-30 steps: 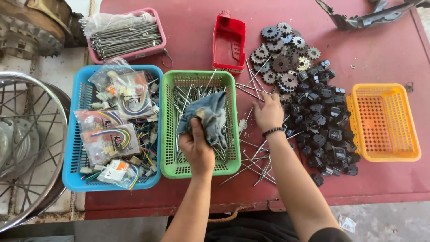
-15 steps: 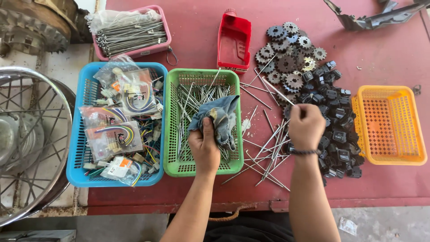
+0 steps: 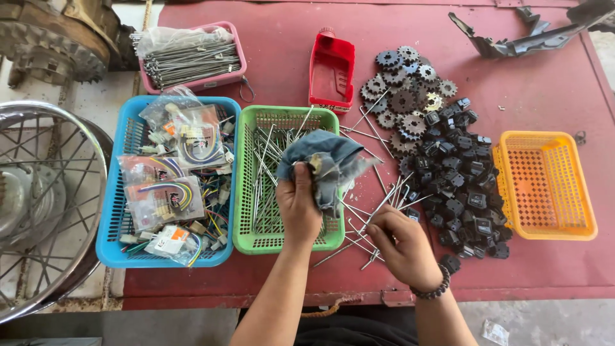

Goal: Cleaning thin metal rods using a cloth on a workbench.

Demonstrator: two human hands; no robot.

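The left hand (image 3: 298, 204) is closed around a crumpled blue-grey cloth rag (image 3: 325, 159), holding it above the right part of the green plastic basket (image 3: 246, 192), which contains thin silver metal spokes (image 3: 264, 173). The right hand (image 3: 402, 242) rests low on the dark red worktop (image 3: 544, 269), its fingers pinched narrow on one of the loose silver spokes (image 3: 378, 208) scattered just right of the green basket. A beaded dark bracelet (image 3: 434, 291) circles that wrist. Beside the loose spokes lies a heap of small black plastic blocks (image 3: 458, 186), with grey metal sprockets (image 3: 403, 96) above it. An empty-looking orange plastic basket (image 3: 548, 186) stands at the far right. Left of the green basket, a blue plastic basket (image 3: 125, 138) holds bagged coloured wire harnesses (image 3: 170, 192).
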